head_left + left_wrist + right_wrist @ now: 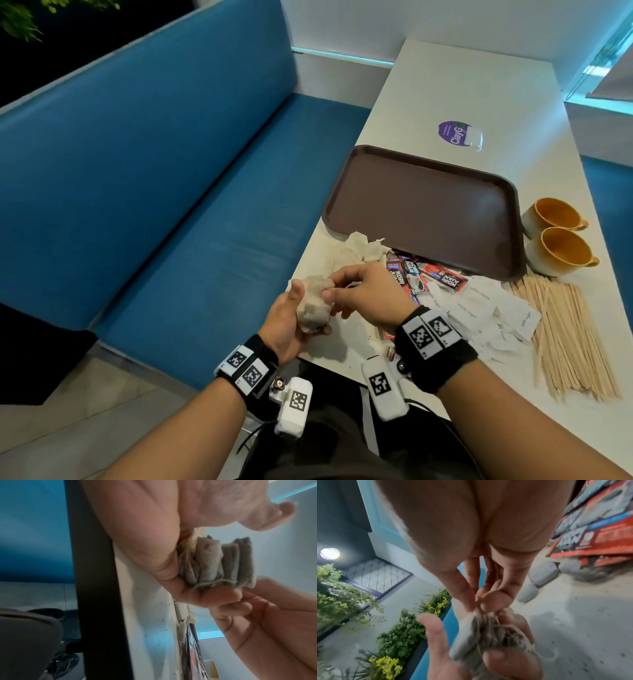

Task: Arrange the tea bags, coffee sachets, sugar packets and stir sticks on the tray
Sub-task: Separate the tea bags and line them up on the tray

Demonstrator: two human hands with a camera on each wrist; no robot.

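Gripping a grey, string-tangled stack of tea bags (pixel 313 303), both hands pinch it.

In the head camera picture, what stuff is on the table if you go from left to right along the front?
Bundle of tea bags held in the left hand → right hand → coffee sachets → sugar packets → stir sticks.
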